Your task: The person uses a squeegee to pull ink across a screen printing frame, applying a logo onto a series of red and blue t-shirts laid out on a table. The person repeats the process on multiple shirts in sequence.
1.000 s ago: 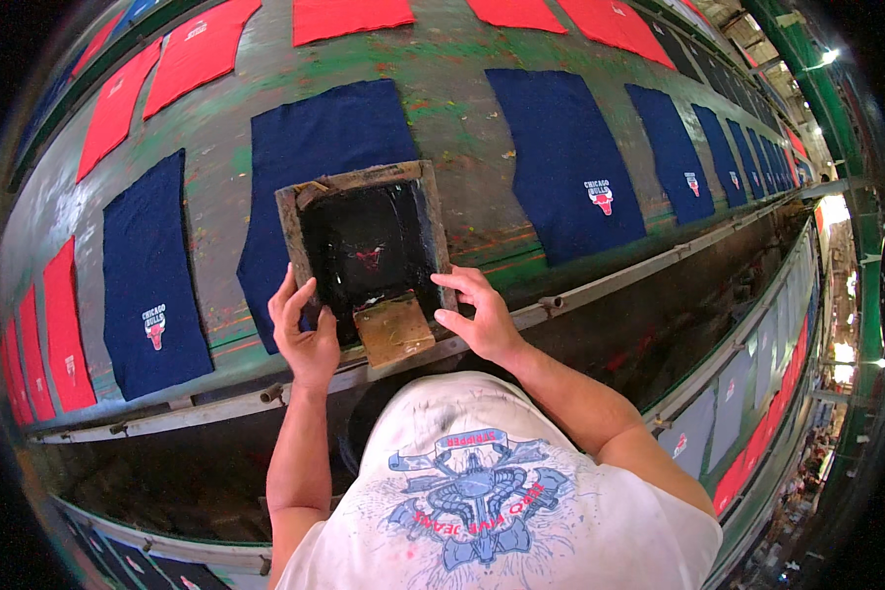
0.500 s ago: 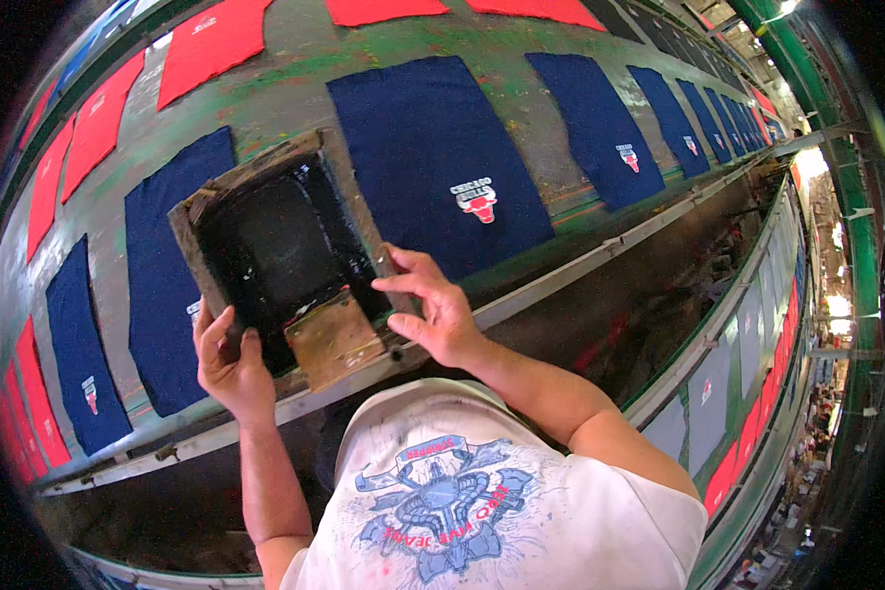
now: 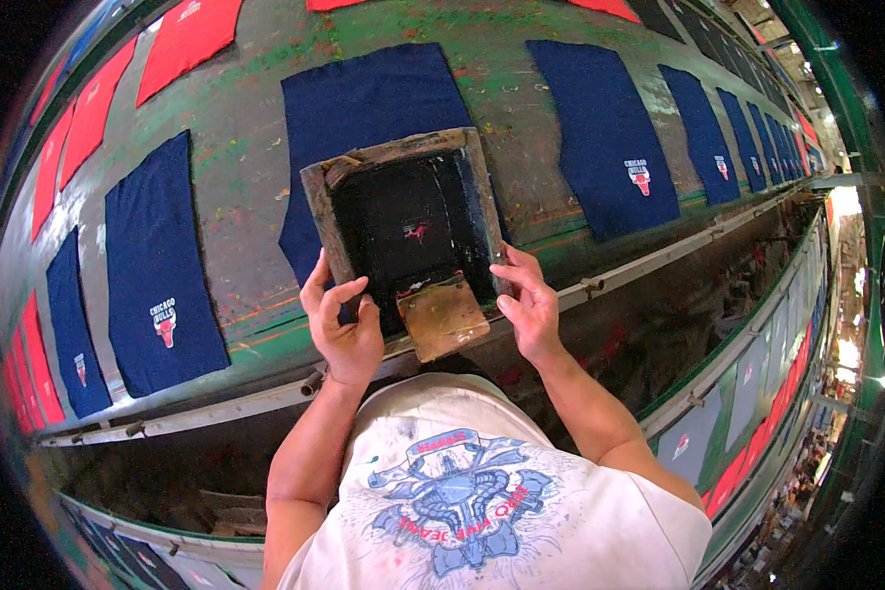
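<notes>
Between my hands is a wooden-framed printing screen (image 3: 477, 187) with dark, ink-stained inner walls. A flat brown board (image 3: 442, 317), possibly a squeegee, leans at its near end. My left hand (image 3: 349, 329) holds the near left side of the frame, fingers curled about its edge. On the near right side, my right hand (image 3: 529, 310) grips the other edge. The screen covers the lower part of a navy fabric piece (image 3: 374, 103); a small red print shows faintly through the mesh. Whether the frame touches the fabric I cannot tell.
Printed navy pieces lie to the left (image 3: 157, 256) and right (image 3: 610, 138) on the long green-grey table (image 3: 246, 206). Red pieces (image 3: 189, 44) line its far side. A metal rail (image 3: 649, 264) edges the table nearest me. Another table with grey pieces (image 3: 693, 438) stands at the right.
Both hands have shifted the screen rightward, from between two navy pieces to over the right one of them. The left piece's print is now uncovered.
</notes>
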